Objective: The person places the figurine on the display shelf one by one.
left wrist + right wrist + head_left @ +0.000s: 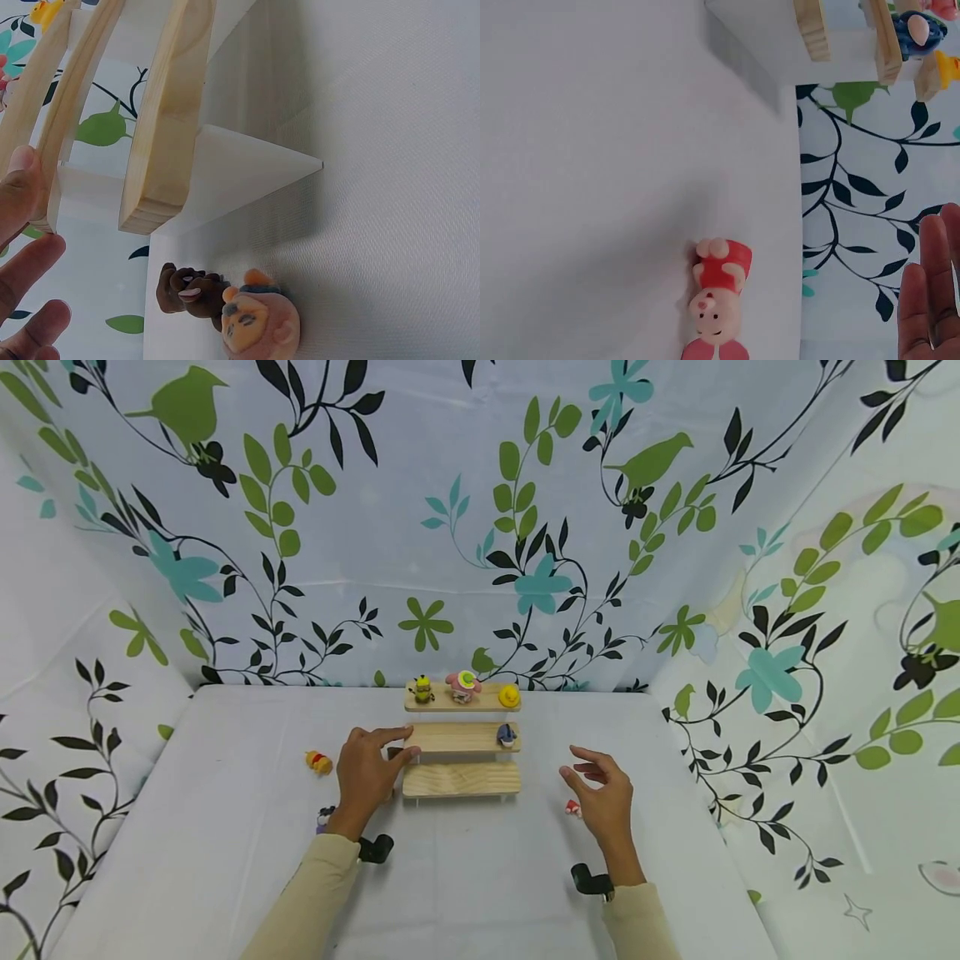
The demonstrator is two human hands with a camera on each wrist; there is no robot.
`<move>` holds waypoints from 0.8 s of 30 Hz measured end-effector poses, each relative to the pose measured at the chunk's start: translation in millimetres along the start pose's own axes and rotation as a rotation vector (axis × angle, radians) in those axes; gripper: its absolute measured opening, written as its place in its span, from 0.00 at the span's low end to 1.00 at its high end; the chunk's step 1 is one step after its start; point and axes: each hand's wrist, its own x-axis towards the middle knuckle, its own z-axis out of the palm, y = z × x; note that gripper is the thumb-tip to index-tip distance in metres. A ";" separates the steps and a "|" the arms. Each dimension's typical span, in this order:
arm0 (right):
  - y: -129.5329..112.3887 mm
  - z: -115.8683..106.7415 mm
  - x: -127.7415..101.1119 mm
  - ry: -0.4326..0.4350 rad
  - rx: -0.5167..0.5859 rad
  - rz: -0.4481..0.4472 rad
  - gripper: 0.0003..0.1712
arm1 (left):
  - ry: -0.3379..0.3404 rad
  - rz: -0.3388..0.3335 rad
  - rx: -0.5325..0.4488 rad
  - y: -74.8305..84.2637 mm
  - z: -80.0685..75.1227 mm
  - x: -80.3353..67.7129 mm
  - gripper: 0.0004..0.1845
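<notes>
A yellow toy (pixel 318 762) lies on the table (pixel 225 827), left of the left hand (pixel 365 774). That hand's relaxed fingertips touch the middle step of a wooden shelf (pixel 461 739). The right hand (pixel 603 797) hovers open, fingers loosely spread, just above a red piglet toy (pixel 718 306).

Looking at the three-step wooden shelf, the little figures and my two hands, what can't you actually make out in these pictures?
- Figure by the left wrist: head view, mostly hidden behind the left hand.
- Red and pink figure: its lower end is cut off by the right wrist view's bottom edge; in the head view the right hand hides most of it.
- Figures on the top step: head view, too small for details.
</notes>
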 end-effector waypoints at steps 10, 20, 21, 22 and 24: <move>22.7 -12.9 -13.2 0.018 -0.036 0.067 0.21 | 0.008 0.006 0.002 1.1 0.7 1.4 0.24; 48.2 -21.1 -32.1 -0.048 -0.132 0.181 0.27 | -0.002 0.002 0.005 0.3 0.8 0.4 0.25; 50.4 -21.5 -33.4 -0.055 -0.140 0.187 0.28 | -0.003 0.000 0.008 0.3 0.7 0.2 0.25; 52.9 -21.7 -34.4 -0.061 -0.146 0.194 0.28 | -0.003 -0.002 0.009 0.2 0.7 0.0 0.25; 56.9 -22.1 -36.5 -0.071 -0.159 0.206 0.28 | -0.003 -0.005 0.009 0.3 0.5 -0.7 0.25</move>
